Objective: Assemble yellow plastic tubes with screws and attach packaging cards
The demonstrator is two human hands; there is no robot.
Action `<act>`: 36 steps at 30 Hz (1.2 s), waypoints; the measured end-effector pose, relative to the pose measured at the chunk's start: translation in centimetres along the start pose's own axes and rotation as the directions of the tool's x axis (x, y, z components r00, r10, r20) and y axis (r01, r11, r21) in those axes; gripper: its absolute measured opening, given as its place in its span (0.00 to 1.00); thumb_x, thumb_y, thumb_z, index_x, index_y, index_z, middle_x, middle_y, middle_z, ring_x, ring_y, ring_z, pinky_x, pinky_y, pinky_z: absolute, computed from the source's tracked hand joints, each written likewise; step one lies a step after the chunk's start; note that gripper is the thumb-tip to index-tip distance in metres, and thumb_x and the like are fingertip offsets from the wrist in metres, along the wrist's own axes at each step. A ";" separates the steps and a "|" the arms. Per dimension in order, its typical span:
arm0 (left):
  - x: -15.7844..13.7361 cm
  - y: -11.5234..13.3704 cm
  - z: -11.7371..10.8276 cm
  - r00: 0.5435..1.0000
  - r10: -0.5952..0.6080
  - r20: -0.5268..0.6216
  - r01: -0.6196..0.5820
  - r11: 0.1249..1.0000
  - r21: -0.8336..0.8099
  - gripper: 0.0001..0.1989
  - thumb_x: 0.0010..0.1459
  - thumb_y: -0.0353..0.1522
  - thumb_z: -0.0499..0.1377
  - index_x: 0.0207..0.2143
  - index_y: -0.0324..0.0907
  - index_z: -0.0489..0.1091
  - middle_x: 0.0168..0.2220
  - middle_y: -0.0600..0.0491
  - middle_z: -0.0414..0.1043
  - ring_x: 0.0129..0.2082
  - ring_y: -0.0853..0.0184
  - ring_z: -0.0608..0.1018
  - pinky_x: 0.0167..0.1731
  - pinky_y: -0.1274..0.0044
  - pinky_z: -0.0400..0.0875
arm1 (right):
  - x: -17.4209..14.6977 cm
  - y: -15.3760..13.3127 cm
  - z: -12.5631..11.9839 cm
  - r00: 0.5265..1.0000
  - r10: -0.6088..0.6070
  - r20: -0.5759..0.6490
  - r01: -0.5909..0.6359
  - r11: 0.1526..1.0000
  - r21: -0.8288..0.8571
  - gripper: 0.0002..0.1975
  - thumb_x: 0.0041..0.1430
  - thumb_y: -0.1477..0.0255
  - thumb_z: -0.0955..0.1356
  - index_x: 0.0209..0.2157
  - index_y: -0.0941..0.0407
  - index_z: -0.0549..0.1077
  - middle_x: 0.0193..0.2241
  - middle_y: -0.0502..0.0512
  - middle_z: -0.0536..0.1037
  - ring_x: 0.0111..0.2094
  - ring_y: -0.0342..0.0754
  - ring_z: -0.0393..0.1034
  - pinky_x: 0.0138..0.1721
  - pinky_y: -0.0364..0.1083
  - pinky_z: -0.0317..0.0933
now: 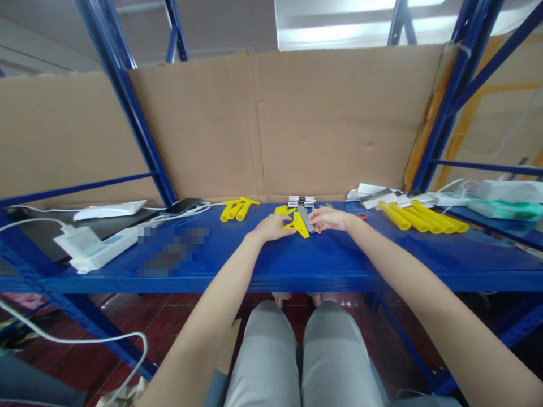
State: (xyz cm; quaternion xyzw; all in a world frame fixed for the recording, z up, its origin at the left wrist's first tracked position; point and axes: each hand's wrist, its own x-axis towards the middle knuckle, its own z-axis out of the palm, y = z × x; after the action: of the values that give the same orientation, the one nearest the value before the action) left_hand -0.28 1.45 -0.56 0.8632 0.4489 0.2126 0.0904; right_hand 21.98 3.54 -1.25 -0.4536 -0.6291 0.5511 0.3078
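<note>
My left hand (pixel 271 228) is closed on a yellow plastic scraper head (pixel 301 225), a flared piece held just above the blue shelf. Pinched in my right hand (pixel 330 219) is a flat grey strip (pixel 306 218), lying along the flared edge of the scraper head; whether it is seated in it I cannot tell. Behind my left fingers lies more yellow plastic (pixel 285 210), partly hidden. A small stack of white pieces with dark bands (pixel 302 201) sits just beyond my hands. Something small and red (pixel 361 216) is near my right wrist.
Yellow T-shaped parts (pixel 240 208) lie to the left. Several yellow tube handles (pixel 424 217) are on the right, by white-and-grey flat pieces (pixel 377 198). A white power strip (pixel 106 251), cables and a dark phone (pixel 184 206) are at left. Cardboard (pixel 297 124) backs the blue shelf (pixel 339 260).
</note>
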 end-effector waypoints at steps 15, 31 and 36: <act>0.0 0.0 -0.1 1.000 0.004 -0.007 -0.003 0.999 0.035 0.25 0.51 0.42 0.62 0.49 0.38 0.73 0.31 0.51 0.75 0.32 0.64 0.75 0.32 0.77 0.64 | -0.2 -0.1 0.5 0.996 0.025 0.085 -0.025 1.000 0.000 0.08 0.54 0.74 0.71 0.27 0.59 0.68 0.15 0.49 0.72 0.16 0.40 0.67 0.23 0.40 0.68; -0.2 0.3 -0.1 0.998 0.034 -0.051 -0.033 0.999 0.008 0.28 0.50 0.39 0.63 0.53 0.39 0.70 0.34 0.50 0.77 0.34 0.62 0.76 0.33 0.77 0.65 | -0.5 -0.3 0.8 0.996 0.056 0.068 -0.053 0.997 -0.050 0.08 0.55 0.73 0.71 0.27 0.59 0.67 0.15 0.48 0.71 0.16 0.41 0.67 0.23 0.41 0.68; -0.5 0.5 -0.2 0.997 0.071 -0.009 -0.071 0.997 -0.006 0.30 0.53 0.37 0.61 0.59 0.43 0.65 0.42 0.50 0.78 0.40 0.61 0.77 0.39 0.76 0.68 | -0.7 -0.5 0.9 0.996 0.056 0.074 -0.052 0.997 -0.052 0.09 0.54 0.72 0.71 0.26 0.59 0.68 0.15 0.49 0.71 0.16 0.41 0.68 0.23 0.41 0.68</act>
State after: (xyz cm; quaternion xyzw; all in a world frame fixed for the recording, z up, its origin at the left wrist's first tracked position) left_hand -0.28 0.76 -0.32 0.8774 0.4178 0.2207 0.0834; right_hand 21.34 2.58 -0.85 -0.4568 -0.6416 0.5599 0.2574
